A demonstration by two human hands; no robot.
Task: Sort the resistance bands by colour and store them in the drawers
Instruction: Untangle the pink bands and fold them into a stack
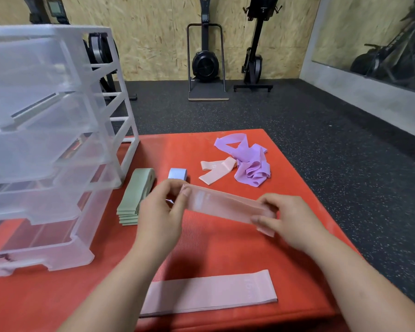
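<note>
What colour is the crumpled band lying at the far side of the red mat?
Light purple, or lilac. The crumpled band shows in the head view, beside a peach-pink band on the mat.

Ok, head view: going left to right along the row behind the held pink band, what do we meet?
Clear drawer unit → green band stack → folded blue band → peach band → purple band, crumpled at the peach one's right end.

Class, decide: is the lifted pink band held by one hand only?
No, the left hand grips one end of the lifted pink band and the right hand grips the other.
</note>
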